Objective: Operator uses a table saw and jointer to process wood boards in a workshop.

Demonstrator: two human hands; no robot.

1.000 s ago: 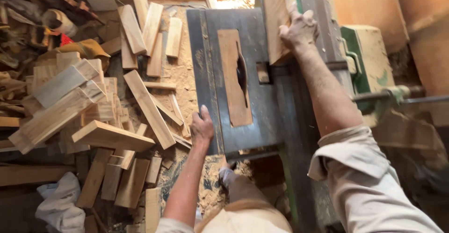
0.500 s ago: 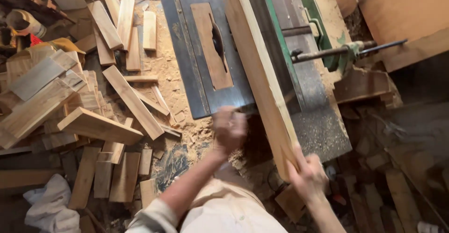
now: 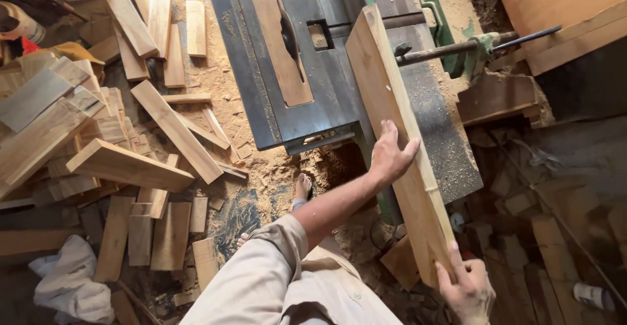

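A long pale wooden plank [image 3: 392, 116] lies slanted over the right side of a dark metal table saw [image 3: 326, 77], its far end near the green machine part. My left hand [image 3: 390, 154] presses flat on the plank's middle, fingers spread over its left edge. At the bottom right, my right hand [image 3: 467, 289] grips the plank's near end. The saw blade sits in the wooden insert [image 3: 279, 41] to the left of the plank.
Many cut wooden boards [image 3: 127, 165] lie piled on the sawdust-covered floor at left. A white cloth [image 3: 72, 279] is at the bottom left. A metal rod [image 3: 470, 44] sticks out right of the saw. My sandalled foot [image 3: 302, 188] stands below the table.
The plank has been drawn back toward me and lowered onto the machine. My left hand moved from the table's front edge onto the plank's middle; my right hand stays at its near end.
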